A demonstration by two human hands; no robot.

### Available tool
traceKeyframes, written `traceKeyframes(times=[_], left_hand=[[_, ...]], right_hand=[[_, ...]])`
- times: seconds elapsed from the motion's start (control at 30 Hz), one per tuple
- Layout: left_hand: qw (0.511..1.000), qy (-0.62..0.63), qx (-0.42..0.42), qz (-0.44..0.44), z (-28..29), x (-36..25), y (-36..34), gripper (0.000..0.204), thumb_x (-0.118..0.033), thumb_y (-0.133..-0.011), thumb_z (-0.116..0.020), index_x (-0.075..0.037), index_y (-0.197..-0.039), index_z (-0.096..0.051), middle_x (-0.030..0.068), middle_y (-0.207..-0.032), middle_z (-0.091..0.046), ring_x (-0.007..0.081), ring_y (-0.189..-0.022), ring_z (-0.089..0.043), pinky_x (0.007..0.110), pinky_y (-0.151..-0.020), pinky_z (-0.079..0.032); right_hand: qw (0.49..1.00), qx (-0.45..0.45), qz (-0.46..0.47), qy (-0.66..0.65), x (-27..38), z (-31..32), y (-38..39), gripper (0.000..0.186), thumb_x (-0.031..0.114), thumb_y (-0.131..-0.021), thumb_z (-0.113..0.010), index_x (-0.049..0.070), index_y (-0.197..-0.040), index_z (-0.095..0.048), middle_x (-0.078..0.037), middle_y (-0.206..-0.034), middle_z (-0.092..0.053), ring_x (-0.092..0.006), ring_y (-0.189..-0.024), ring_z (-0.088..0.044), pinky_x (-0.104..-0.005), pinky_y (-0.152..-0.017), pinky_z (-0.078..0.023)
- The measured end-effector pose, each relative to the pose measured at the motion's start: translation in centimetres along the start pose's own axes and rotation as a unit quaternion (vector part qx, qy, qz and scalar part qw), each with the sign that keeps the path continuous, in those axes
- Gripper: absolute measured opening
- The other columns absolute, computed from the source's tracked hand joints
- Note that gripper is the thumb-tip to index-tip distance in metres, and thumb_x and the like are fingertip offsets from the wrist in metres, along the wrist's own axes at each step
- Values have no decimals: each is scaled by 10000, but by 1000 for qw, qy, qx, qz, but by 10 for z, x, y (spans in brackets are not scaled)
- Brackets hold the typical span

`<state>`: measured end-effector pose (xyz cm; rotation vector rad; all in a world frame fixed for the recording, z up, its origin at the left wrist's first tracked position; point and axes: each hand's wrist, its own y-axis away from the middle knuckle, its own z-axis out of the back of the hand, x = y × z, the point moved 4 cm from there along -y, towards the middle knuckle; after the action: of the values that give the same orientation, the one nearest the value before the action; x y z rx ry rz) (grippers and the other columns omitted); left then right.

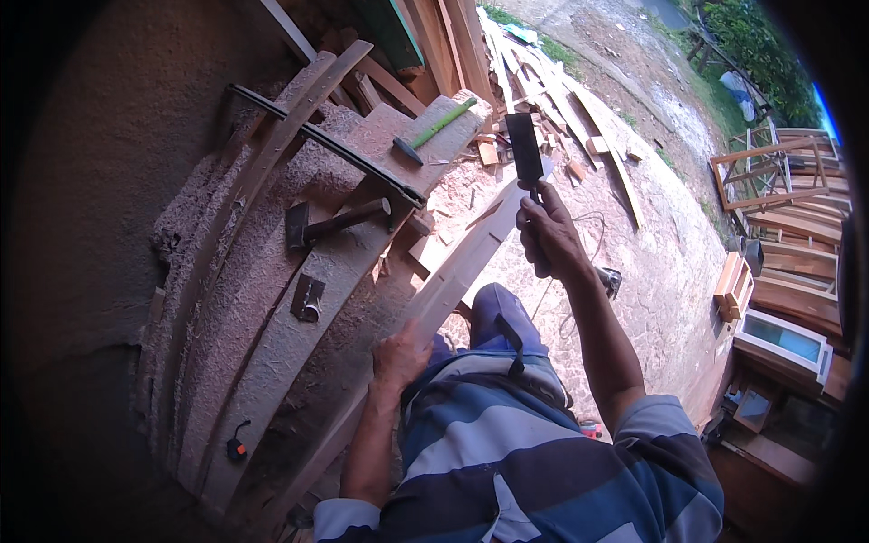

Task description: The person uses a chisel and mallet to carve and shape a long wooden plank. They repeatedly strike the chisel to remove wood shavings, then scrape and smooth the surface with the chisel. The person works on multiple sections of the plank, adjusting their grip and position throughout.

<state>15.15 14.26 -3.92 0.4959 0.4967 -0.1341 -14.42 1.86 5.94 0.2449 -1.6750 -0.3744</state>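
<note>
My right hand (543, 231) is raised over the pale long board, closed around a tool with a broad dark blade (525, 145) pointing away from me. My left hand (401, 357) grips the long board (462, 271), which lies diagonally beside my leg. Left of it, a dusty workbench plank (240, 425) carries a dark hammer or mallet (339, 219), a small metal piece (310, 290) and an orange-black tape measure (235, 447). Farther up the bench is a green-handled hammer (434, 131).
A long black bar (326, 140) crosses the curved boards on the bench. Scattered offcuts (570, 167) cover the sunlit floor (661, 262), with a power tool and cord (608, 281). Stacked wooden frames (792, 226) and a white-framed window piece (778, 344) stand at the right.
</note>
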Motion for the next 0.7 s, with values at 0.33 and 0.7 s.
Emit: traceKeyframes(times=[0.33, 0.7], left_hand=[[863, -24, -402, 305, -11, -22, 6, 500, -492, -1006, -549, -78, -769, -701, 111, -908, -711, 311, -1054, -645, 597, -1177, -273], [388, 299, -740, 462, -87, -35, -11, 1097, -295, -868, -687, -94, -1641, 65, 323, -1674, -27, 492, -1552, -63, 550, -1256, -173]], right_hand=[[850, 465, -93, 229, 6, -61, -143, 283, 172, -985, -600, 27, -1203, -492, -40, -822, -555, -94, -535, -511, -268, -451, -434], [606, 684, -97, 395, 8, -9, -152, 314, 247, -1047, -539, 9, -1242, -600, -118, -1114, -613, -113, -560, -623, -252, -499, -483]])
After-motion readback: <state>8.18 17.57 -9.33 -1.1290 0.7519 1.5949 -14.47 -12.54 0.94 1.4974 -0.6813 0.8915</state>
